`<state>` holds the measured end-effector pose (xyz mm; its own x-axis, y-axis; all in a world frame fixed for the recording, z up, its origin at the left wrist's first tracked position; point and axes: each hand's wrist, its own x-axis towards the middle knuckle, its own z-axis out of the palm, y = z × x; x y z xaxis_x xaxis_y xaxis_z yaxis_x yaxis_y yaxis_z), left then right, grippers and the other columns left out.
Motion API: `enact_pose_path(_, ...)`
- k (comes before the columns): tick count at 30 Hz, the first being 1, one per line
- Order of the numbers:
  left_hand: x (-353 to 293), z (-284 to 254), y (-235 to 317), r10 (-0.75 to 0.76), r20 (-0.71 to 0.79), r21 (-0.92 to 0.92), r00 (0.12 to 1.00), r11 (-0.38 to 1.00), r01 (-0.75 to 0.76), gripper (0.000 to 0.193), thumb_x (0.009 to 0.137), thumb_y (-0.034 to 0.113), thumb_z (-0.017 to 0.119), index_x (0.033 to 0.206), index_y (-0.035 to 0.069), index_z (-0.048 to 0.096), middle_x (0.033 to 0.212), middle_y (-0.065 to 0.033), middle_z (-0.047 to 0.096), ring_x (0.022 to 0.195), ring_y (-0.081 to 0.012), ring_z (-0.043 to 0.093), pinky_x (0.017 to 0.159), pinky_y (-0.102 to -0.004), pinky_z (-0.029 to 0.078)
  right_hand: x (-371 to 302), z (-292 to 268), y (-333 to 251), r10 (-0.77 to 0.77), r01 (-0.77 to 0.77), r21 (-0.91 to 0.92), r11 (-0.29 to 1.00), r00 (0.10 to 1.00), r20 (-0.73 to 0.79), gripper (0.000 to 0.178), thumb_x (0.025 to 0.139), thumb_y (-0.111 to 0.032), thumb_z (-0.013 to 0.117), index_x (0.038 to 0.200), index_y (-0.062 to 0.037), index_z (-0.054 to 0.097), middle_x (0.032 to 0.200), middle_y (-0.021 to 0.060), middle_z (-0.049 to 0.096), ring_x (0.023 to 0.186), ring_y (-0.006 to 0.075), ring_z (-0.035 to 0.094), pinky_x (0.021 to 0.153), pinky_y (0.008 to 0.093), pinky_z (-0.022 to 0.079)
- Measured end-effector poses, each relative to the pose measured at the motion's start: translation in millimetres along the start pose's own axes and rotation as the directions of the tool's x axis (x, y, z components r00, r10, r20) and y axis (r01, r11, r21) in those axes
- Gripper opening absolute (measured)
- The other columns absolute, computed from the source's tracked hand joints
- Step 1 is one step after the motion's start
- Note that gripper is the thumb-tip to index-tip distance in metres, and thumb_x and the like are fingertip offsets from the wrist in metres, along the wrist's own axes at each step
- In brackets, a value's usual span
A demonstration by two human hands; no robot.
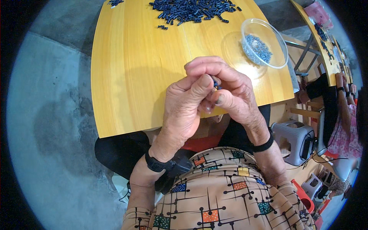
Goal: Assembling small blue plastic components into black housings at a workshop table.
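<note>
My left hand (186, 99) and my right hand (234, 89) meet above the near edge of the wooden table (130, 88). Between their fingertips is a small dark blue plastic piece (216, 82), mostly covered by the thumbs and fingers. Both hands are closed on it. At the far side of the table lies a heap of similar small dark pieces (191, 9). To the right of my hands stands a clear round plastic tub (283, 46), with many small silvery metal parts (257, 50) in it.
A few dark pieces (115, 3) lie at the table's far left corner. On the right are a grey plastic stool (293, 142), another table (326, 50) with dark pieces on it, and another person's arm (344, 103). Concrete floor (50, 115) extends to the left.
</note>
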<state>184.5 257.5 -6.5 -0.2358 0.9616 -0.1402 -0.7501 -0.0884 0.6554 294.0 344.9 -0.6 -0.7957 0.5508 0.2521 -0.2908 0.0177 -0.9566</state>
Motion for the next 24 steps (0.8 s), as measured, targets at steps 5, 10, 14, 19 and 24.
enact_pose_path(5,-2.4,5.3,-3.3,0.045,0.024,-0.039,0.999,0.998,-0.044,0.023,0.081,0.024,0.069,0.089,0.002,0.066,0.080,-0.0028,0.062,0.064,-0.0059,0.055,0.051,-0.0182,0.043,-1.3,-0.1,-1.7,0.050,-0.050,0.122,0.991,0.999,0.005,0.042,0.072,-0.023,0.074,0.106,-0.0029,0.061,0.108,0.0074,0.058,0.099,0.0172,0.055,0.091,0.0300,0.041)
enact_pose_path(10,-3.0,10.0,-8.8,0.155,0.052,0.011,0.987,0.988,-0.156,0.022,0.081,0.022,0.068,0.090,0.002,0.066,0.083,-0.0040,0.063,0.068,-0.0066,0.056,0.055,-0.0182,0.046,1.6,1.4,-0.7,-0.107,0.107,0.102,0.989,0.994,-0.005,0.041,0.064,-0.016,0.079,0.100,-0.0021,0.064,0.102,0.0075,0.061,0.098,0.0176,0.056,0.091,0.0302,0.042)
enact_pose_path(14,-0.6,9.0,-9.6,0.220,0.108,0.008,0.969,0.975,-0.223,0.020,0.081,0.020,0.068,0.088,0.002,0.067,0.083,-0.0049,0.063,0.067,-0.0072,0.056,0.055,-0.0175,0.045,1.3,-0.2,-4.0,-0.087,0.084,0.194,0.977,0.996,0.006,0.044,0.061,-0.015,0.081,0.100,-0.0021,0.065,0.102,0.0085,0.062,0.100,0.0184,0.056,0.091,0.0308,0.042)
enact_pose_path(19,0.7,7.2,-8.9,0.172,0.107,0.022,0.979,0.984,-0.175,0.019,0.081,0.019,0.068,0.087,0.001,0.066,0.081,-0.0049,0.064,0.066,-0.0069,0.055,0.054,-0.0172,0.044,-0.3,-3.7,-0.3,-0.071,0.066,0.260,0.963,0.997,0.010,0.046,0.061,-0.016,0.081,0.102,-0.0017,0.065,0.103,0.0089,0.062,0.100,0.0186,0.057,0.091,0.0307,0.042)
enact_pose_path(24,2.3,7.1,-8.6,0.174,0.110,0.113,0.979,0.976,-0.186,0.019,0.082,0.020,0.067,0.088,0.001,0.066,0.080,-0.0038,0.063,0.066,-0.0060,0.054,0.056,-0.0170,0.043,-0.7,-5.6,2.5,-0.080,0.075,0.266,0.961,0.997,0.011,0.045,0.066,-0.015,0.078,0.106,-0.0014,0.063,0.105,0.0089,0.061,0.101,0.0185,0.056,0.092,0.0305,0.041)
